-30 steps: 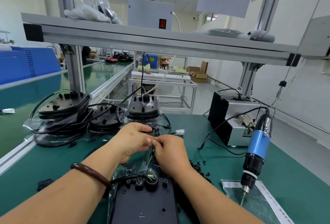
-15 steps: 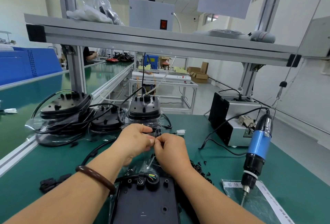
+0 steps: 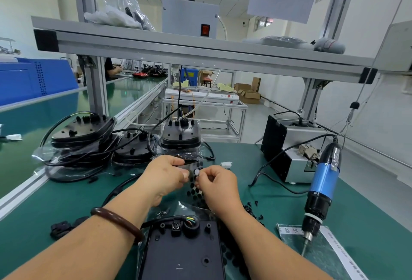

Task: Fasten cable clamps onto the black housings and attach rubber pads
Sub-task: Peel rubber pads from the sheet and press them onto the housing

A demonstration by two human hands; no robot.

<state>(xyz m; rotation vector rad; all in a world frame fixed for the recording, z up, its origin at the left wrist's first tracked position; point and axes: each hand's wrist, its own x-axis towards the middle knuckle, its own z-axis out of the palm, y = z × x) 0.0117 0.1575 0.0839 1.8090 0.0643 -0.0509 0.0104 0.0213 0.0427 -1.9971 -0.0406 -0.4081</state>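
Nearest, at the bottom edge, a black housing (image 3: 185,255) lies flat on the green table (image 3: 289,208). Its cable (image 3: 156,221) enters at the far rim, w/ coloured wire ends showing. To the left a few black clamps (image 3: 60,228) lie loose on the table.

Just beyond the housing both hands meet at a clear sheet (image 3: 194,192) dotted w/ round black pads. The left hand (image 3: 165,175) — brown bracelet (image 3: 118,221) on the wrist — has its fingers curled, and thumb and fingers pinch the sheet's far edge, holding it up off the table. The right hand (image 3: 217,182) is curled too, thumb and forefinger tips closed on one pad (image 3: 197,178) near the top of the sheet. A white spot (image 3: 196,172) shows just above it.

Right of the hands, small black screws (image 3: 252,207) lie scattered. Further right a blue screwdriver (image 3: 323,181) hangs upright, bit down, over a clear bag (image 3: 316,248) w/ a white label.

Behind the hands — a white connector (image 3: 226,164), then stacks (image 3: 82,132) of more housings wrapped in coiled cables at left and centre. A grey feeder (image 3: 289,145) sits at the right, and a metal shelf (image 3: 200,50) runs overhead.
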